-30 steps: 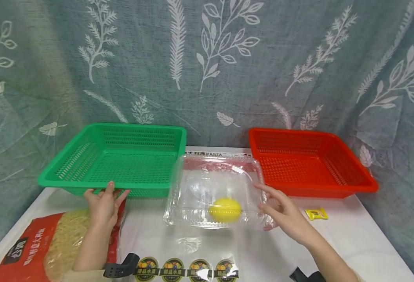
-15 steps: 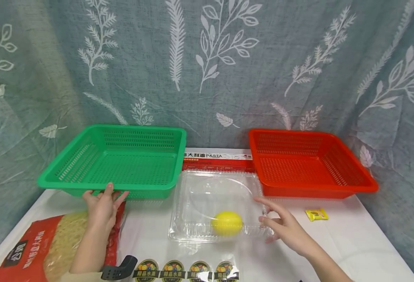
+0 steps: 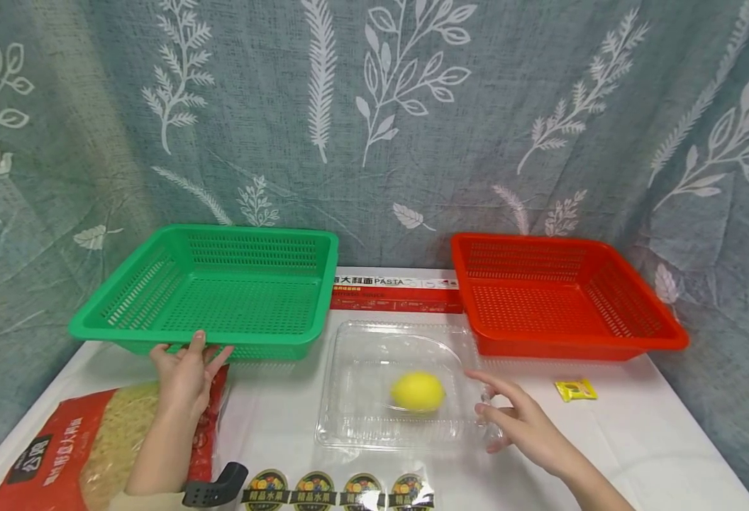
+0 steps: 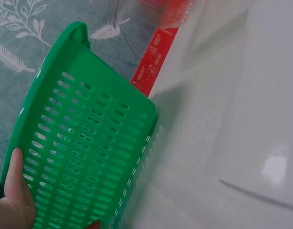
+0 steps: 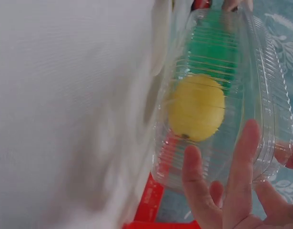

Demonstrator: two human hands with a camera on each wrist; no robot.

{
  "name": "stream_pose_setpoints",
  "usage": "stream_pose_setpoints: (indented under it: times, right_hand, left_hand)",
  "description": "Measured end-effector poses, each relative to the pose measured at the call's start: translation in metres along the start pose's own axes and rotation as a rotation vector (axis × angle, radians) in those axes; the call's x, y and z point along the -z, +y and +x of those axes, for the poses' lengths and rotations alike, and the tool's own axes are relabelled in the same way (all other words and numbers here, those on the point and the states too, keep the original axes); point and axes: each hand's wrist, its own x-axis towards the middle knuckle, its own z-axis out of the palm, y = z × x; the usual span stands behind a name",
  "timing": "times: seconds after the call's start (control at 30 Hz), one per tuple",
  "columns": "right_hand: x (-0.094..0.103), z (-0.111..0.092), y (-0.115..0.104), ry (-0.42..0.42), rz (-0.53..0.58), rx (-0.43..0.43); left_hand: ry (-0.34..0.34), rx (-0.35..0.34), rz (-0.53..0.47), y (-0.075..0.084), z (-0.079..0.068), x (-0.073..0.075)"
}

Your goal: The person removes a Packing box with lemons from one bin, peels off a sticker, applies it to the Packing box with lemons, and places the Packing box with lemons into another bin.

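My right hand (image 3: pixel 518 419) holds a clear plastic clamshell box (image 3: pixel 362 383) by its right side, with fingers spread around the edge. Inside the box lies a yellow lemon (image 3: pixel 418 392); the right wrist view shows the lemon (image 5: pixel 196 108) through the ribbed wall. My left hand (image 3: pixel 186 376) is at the front rim of the green basket (image 3: pixel 202 338), pinching it. In the left wrist view, one finger (image 4: pixel 16 176) lies along the basket's outer wall below the rim. The left fingertips behind the rim are partly hidden.
A red basket (image 3: pixel 559 348) stands at the back right, near a small yellow wrapped packet (image 3: pixel 575 389). Behind the box lies a red-and-white pasta box (image 3: pixel 396 294). A red bag of pasta (image 3: pixel 68 440) lies under the left forearm. Round fruit stickers (image 3: pixel 313 490) lie in front.
The clear box has come down and toward me, tilting flatter, with the lemon shifting inside it. More of the pasta box shows behind. The left hand has stayed at the green basket.
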Motion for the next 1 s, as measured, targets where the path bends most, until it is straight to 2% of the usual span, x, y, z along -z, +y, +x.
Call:
stream_pose_setpoints:
  times: [0.23,0.5,0.67,1.0]
  right_hand:
    - [-0.002,0.009,0.006,0.017,-0.003,-0.02]
    - [-0.006,0.023,0.008,0.026,-0.007,-0.046]
    - [-0.006,0.029,0.008,0.026,-0.035,-0.061]
    - [-0.004,0.033,0.009,-0.018,-0.097,-0.028]
  left_hand:
    - [-0.005,-0.002,0.007,-0.002,-0.002,0.0]
    - [0.028,0.002,0.001,-0.002,-0.003,-0.001]
    - [0.046,0.029,-0.009,-0.002,-0.005,-0.002]
    - [0.05,0.044,-0.084,-0.004,-0.009,-0.002]
